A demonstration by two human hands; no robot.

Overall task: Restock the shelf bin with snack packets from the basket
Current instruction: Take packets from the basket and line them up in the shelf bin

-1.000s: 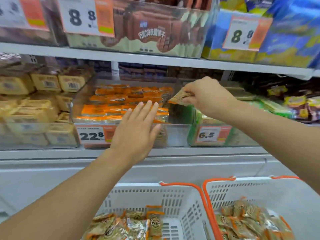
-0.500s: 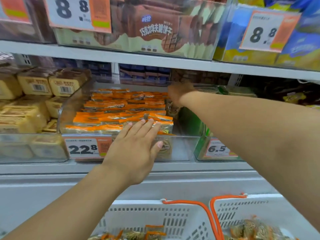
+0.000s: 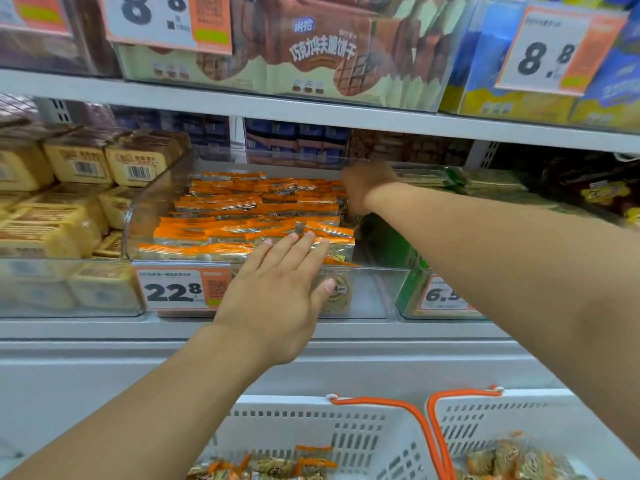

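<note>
Left hand (image 3: 277,299) flat, fingers straight on near packets (image 3: 242,233) in clear bin (image 3: 374,292) | right hand (image 3: 367,188) far right corner, fingers hidden, cannot tell | baskets (image 3: 346,431) below | risk: packet wedges, stack topples forward

Shelf bin (image 3: 367,289) on shelf, packets (image 3: 242,216) inside; two baskets (image 3: 311,427) below, side by side.

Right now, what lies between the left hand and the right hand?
Head view: rows of orange-edged snack packets in the clear shelf bin lie between left hand and right hand.
</note>
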